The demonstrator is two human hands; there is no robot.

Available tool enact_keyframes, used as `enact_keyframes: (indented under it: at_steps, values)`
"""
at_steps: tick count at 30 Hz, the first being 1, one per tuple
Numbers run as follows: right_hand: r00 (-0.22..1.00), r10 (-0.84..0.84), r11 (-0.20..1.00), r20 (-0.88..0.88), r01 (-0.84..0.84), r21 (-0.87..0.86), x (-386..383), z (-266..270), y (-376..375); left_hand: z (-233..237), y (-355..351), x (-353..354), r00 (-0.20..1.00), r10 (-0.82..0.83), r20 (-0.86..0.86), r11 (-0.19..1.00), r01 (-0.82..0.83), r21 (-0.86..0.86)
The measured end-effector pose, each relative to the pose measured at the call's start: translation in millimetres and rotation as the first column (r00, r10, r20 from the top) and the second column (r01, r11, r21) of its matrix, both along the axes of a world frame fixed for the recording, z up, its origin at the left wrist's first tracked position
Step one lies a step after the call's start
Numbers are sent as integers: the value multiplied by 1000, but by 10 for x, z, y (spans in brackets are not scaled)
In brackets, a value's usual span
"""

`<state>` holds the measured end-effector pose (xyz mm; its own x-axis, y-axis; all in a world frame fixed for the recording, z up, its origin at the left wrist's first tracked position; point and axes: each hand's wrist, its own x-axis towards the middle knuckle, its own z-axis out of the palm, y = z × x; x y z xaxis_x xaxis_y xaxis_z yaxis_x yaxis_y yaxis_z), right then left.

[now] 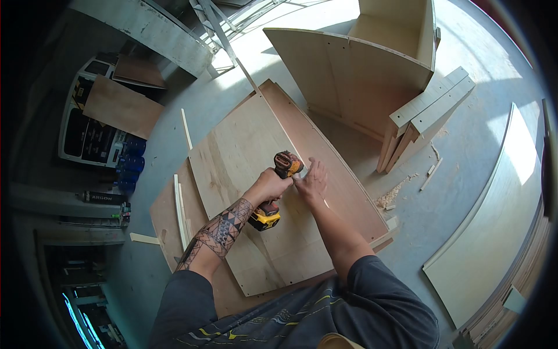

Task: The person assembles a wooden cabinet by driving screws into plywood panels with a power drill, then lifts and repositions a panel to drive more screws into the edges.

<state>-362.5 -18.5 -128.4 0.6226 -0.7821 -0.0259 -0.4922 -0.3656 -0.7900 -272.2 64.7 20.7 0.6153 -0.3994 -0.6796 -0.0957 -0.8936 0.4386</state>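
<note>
My left hand [272, 187] is wrapped round the grip of a cordless drill [288, 164], black and yellow with a battery at its base. The drill is held over a pale plywood panel [232, 145], its nose toward the panel's right edge. Just beside that nose, my right hand [314, 181] lies with fingers stretched out along the edge, thumb side close to the drill. The drill's tip and any screw there are hidden by the hands. Beneath the pale panel lies a larger reddish plywood sheet [349, 200], which sticks out on both sides.
A large plywood cabinet [354, 75] stands ahead on the right, with stacked wooden pieces [427, 110] beside it. Sawdust [395, 193] lies on the floor. A curved panel [482, 221] is at far right. Thin strips [180, 209] lie on the left; a van [87, 128] is beyond.
</note>
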Motion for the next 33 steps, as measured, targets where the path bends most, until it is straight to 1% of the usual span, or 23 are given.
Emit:
enact_keyframes:
  at_steps: [2, 5, 8, 11, 14, 17, 20, 22, 23, 25, 26, 27, 29, 30, 32, 33]
  values:
    - [1000, 13, 1000, -15, -13, 27, -19, 20, -2, -39, -5, -10, 1000, 20, -3, 1000, -20, -3]
    - [1000, 21, 999, -18, -20, 42, -35, 45, -10, -70, 5, 10, 1000, 5, 9, 1000, -5, 11]
    - [1000, 21, 1000, -23, -20, 21, -24, 46, -4, -79, -9, 5, 999, 37, 1, 999, -37, 18]
    - [998, 33, 999, -53, -31, 41, -39, 63, -6, -94, -34, -25, 998, 62, -21, 998, -61, 32]
    - [996, 65, 995, -65, -60, 81, -41, 81, -41, -125, -34, -58, 992, 116, -51, 993, -116, 3]
    - [995, 63, 996, -75, -58, 67, -47, 70, -38, -180, -22, -101, 980, 184, -82, 981, -187, -40]
    - [995, 78, 992, -62, -72, 100, -53, 72, -45, -185, -29, -136, 967, 237, -94, 969, -242, -45]
    - [995, 85, 992, -51, -80, 97, -68, 80, -60, -153, -58, -147, 986, 162, -27, 987, -162, -16]
    - [996, 82, 993, -40, -78, 93, -73, 87, -46, -126, -64, -169, 984, 175, -24, 984, -175, -13]
    - [995, 86, 990, -42, -81, 118, -74, 83, -46, -107, -115, -223, 963, 253, -99, 967, -253, 8]
    - [996, 76, 987, -42, -69, 147, -55, 66, -40, -119, -140, -243, 970, 237, -46, 970, -234, 60]
    - [995, 88, 986, -41, -81, 146, -61, 45, -24, -120, -126, -279, 967, 249, -46, 967, -246, 59]
    - [997, 78, 986, 12, -79, 148, -76, 19, -43, -145, -118, -341, 936, 342, -89, 938, -346, -33]
    - [996, 85, 985, 14, -86, 148, -69, 18, -38, -147, -115, -359, 933, 348, -87, 935, -352, -34]
    - [995, 93, 990, 34, -96, 102, -93, 12, -52, -135, -157, -438, 945, 327, -16, 945, -327, -29]
    - [994, 103, 989, 38, -106, 105, -102, 19, -26, -113, -156, -468, 942, 336, -12, 941, -336, -28]
